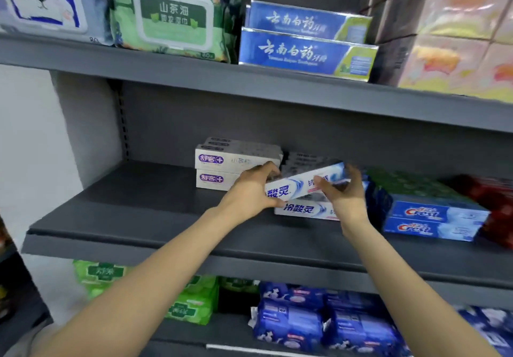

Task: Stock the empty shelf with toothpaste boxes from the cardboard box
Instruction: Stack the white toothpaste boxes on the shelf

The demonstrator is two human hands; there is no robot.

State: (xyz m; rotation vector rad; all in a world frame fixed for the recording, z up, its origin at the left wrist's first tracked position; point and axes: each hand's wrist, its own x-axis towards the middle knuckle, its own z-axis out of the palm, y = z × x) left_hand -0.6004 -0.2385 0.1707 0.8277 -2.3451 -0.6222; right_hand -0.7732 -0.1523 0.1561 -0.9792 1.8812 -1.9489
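Toothpaste box [302, 183], long and white with blue lettering and a blue-white swirl, is held tilted above the middle shelf [144, 217], its right end higher than its left. The left hand [249, 190] grips its left end, thumb on the lower front and fingers curled over the top. The right hand [344, 190] grips it toward the right end, fingers wrapped across the front face.

Just below it, a matching white box [305, 211] lies flat on the shelf, partly hidden by both hands. More boxes of that kind are stacked behind, too blurred to count. Just left of the left hand, two white boxes with purple logos [216, 167] sit stacked toward the back of the shelf; the left hand's fingers overlap their right ends in the view. Right of the right hand, two blue Crest boxes [433, 220] lie stacked, with green packs behind them and red packs [494, 206] at the shelf's right edge.

On the shelf above stand wet-wipe packs [172, 20] and two blue toothpaste boxes [305, 48]. Below are green packs [191, 301] and blue packs [319, 320].
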